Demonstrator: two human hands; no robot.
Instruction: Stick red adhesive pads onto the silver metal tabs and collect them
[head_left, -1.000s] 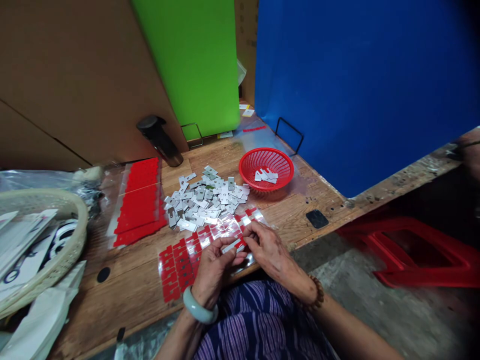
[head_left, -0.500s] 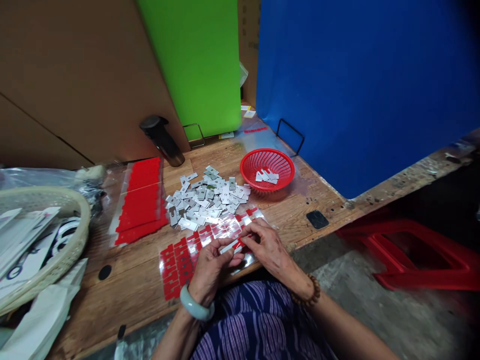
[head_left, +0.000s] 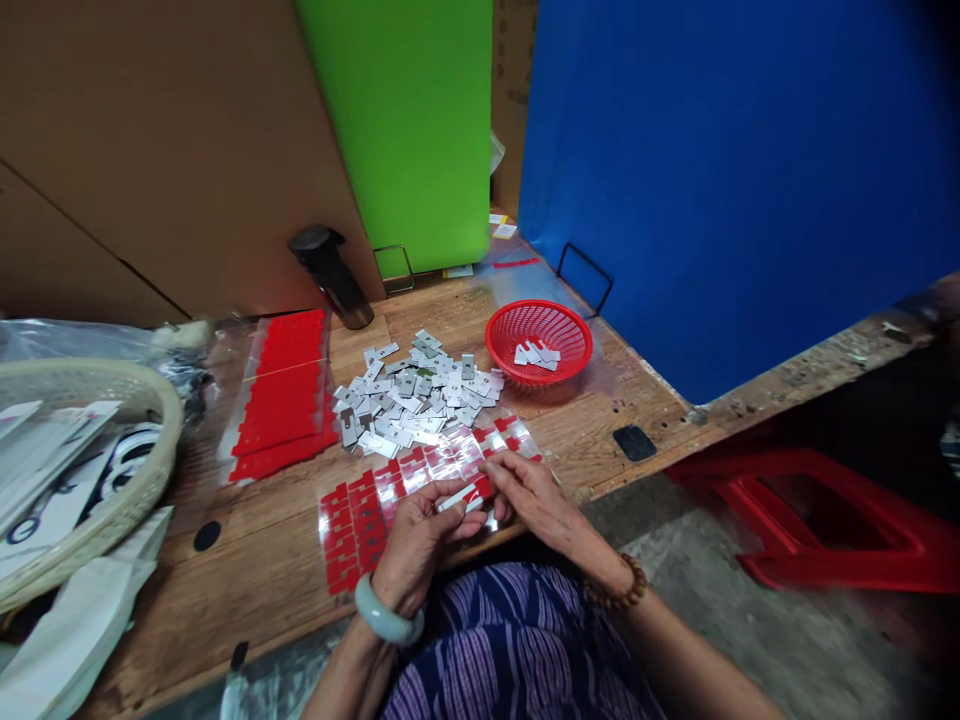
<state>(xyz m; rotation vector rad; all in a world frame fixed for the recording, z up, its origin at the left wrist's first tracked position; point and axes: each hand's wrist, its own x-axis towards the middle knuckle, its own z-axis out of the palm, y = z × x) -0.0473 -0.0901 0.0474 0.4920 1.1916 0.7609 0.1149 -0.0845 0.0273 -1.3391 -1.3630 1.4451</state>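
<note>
Your left hand (head_left: 414, 535) pinches flat whitish oblong plate (head_left: 459, 498) over clear plastic sheet of red cut-outs (head_left: 365, 525); your right hand (head_left: 538, 502) pinches small red film piece (head_left: 478, 488) at plate's right end. Film could crease or sit skewed if plate tilts between left fingers.

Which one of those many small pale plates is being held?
The pale plate pinched in the left hand, the right hand at the end where red shows; the others lie in the pile or the red basket.
</note>
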